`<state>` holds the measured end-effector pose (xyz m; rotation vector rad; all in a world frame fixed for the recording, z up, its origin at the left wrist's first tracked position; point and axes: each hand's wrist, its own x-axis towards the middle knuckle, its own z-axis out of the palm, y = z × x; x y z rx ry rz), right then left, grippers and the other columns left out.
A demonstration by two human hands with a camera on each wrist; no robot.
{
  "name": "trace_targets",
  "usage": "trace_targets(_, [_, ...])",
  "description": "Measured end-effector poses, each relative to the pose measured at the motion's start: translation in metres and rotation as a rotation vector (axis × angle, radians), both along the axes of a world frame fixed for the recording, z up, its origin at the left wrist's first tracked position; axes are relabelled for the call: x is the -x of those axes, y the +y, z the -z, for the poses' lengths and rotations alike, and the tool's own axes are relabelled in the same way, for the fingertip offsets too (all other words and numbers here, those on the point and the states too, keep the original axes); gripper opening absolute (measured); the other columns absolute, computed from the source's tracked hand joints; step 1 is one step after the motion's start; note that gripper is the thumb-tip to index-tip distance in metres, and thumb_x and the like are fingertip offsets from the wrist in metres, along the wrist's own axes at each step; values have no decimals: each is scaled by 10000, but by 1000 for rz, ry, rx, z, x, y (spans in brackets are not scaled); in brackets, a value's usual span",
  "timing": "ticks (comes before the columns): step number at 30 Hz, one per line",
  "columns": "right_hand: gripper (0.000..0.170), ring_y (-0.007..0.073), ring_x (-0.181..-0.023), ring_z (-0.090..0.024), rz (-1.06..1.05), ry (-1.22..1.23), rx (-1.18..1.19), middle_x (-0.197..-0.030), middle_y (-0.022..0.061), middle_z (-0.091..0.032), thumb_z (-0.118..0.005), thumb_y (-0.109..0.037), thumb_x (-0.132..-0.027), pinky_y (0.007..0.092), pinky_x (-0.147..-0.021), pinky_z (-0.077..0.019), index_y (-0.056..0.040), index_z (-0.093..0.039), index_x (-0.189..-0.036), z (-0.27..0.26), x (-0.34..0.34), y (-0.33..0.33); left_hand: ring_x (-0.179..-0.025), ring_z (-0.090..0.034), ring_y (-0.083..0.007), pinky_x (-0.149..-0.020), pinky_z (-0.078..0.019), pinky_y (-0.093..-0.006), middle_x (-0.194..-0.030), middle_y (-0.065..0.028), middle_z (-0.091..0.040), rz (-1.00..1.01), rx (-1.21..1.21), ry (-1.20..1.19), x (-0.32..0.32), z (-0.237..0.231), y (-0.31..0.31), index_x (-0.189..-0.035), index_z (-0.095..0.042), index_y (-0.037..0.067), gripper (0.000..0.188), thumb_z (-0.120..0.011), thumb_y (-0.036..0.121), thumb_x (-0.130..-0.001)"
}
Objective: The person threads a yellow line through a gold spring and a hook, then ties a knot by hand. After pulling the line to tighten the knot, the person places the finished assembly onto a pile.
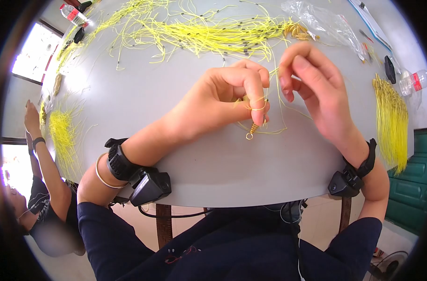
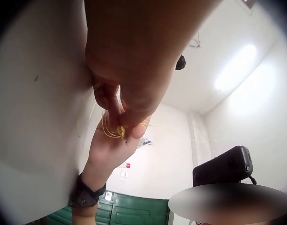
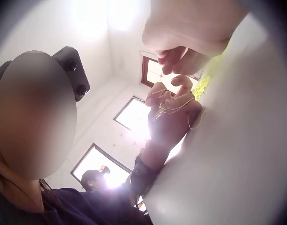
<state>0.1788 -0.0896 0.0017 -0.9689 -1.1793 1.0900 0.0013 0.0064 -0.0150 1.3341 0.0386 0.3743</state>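
The left hand (image 1: 222, 96) pinches a small brass-coloured coil (image 1: 254, 127) with a ring at its lower end, between thumb and index finger. Thin yellow line (image 1: 280, 131) loops round the index finger and trails to the right. Just right of it, the right hand (image 1: 319, 84) is raised with bent fingers near the line; whether it pinches the line is unclear. In the right wrist view the coil (image 3: 159, 112) stands out from the left hand (image 3: 169, 117), and the right hand (image 3: 195, 33) is above. The left wrist view shows the coil (image 2: 121, 130) below the left fingers.
A long bundle of yellow lines (image 1: 190, 35) lies across the far side of the table (image 1: 232, 178). Another bundle (image 1: 392, 119) hangs at the right edge, near a bottle (image 1: 417, 82). Clear plastic bags (image 1: 323, 23) lie at the back right. Another person's arm (image 1: 49, 164) is at the left.
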Motion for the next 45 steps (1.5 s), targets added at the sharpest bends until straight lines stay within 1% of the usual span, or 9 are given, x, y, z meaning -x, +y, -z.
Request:
trace_targets(3, [123, 55, -732, -521, -37, -256, 77, -795, 5, -573, -508, -121, -895, 186, -613, -405, -34, -596, -902, -2, 5, -1, -801, -561, -99, -723, -456, -228, -893, -28, -497, 10, 40, 48, 2, -7, 0, -677, -541, 74, 175, -579, -53, -790])
trace_targets(10, [65, 45, -768, -534, -55, -304, -73, -841, -15, -576, -627, -80, -822, 172, -581, -379, -57, -640, -881, 5, 6, 1, -784, -571, -120, -700, -461, -235, -960, -46, -503, 2, 119, 60, 0, -6, -2, -712, -524, 109, 159, -579, 4, -817])
trace_targets(13, [63, 44, -767, -532, -56, -315, -72, -824, -19, -566, -634, -83, -816, 172, -580, -373, -58, -635, -874, 5, 5, 0, -844, -559, -110, -770, -435, -247, -887, -17, -530, 67, 143, 4, 0, -3, 2, -810, -560, 60, 93, -543, -31, -814])
trace_targets(26, [68, 27, -773, -532, -6, -269, -57, -827, -13, -599, -620, -84, -825, 162, -564, -383, -39, -606, -874, 6, 5, 0, -839, -560, -112, -759, -445, -249, -871, -21, -529, 46, 152, 63, 1, -10, 2, -843, -547, 68, 92, -545, -19, -812])
trace_targets(29, [61, 24, -755, -533, -11, -261, -47, -809, -9, -605, -617, -73, -824, 158, -552, -389, -37, -605, -871, 5, 5, -1, -840, -561, -109, -760, -448, -253, -891, -18, -518, 51, 161, 72, 2, -11, 1, -821, -531, 74, 84, -551, -7, -814])
trace_targets(31, [53, 21, -738, -531, 1, -263, -50, -785, -11, -602, -616, -64, -821, 154, -546, -394, -36, -604, -863, 4, 5, -1, -762, -575, -92, -715, -465, -231, -1055, -35, -506, -10, 155, 121, 1, -13, 0, -734, -449, 123, 187, -552, -11, -814])
trace_targets(35, [38, 19, -734, -529, 3, -272, -24, -778, -14, -597, -616, -57, -820, 156, -546, -401, -36, -602, -848, -1, 6, -3, -765, -571, -85, -715, -467, -229, -1083, -37, -491, -39, 165, 153, 2, -13, -1, -711, -412, 132, 223, -563, -2, -805])
trace_targets(38, [30, 22, -729, -531, 19, -306, -17, -774, -16, -593, -619, -53, -817, 160, -548, -411, -39, -599, -835, -3, 7, -3, -841, -571, -113, -753, -460, -249, -1030, -27, -462, -1, 201, 124, 2, -12, 1, -757, -478, 95, 145, -595, 20, -797])
trace_targets(45, [59, 29, -719, -511, 36, -327, 17, -756, -21, -560, -621, -75, -824, 169, -556, -425, -36, -578, -815, -4, 7, -4, -787, -561, -83, -730, -457, -221, -1098, -58, -484, -49, 151, 162, 0, -15, -3, -702, -368, 133, 259, -590, 37, -794])
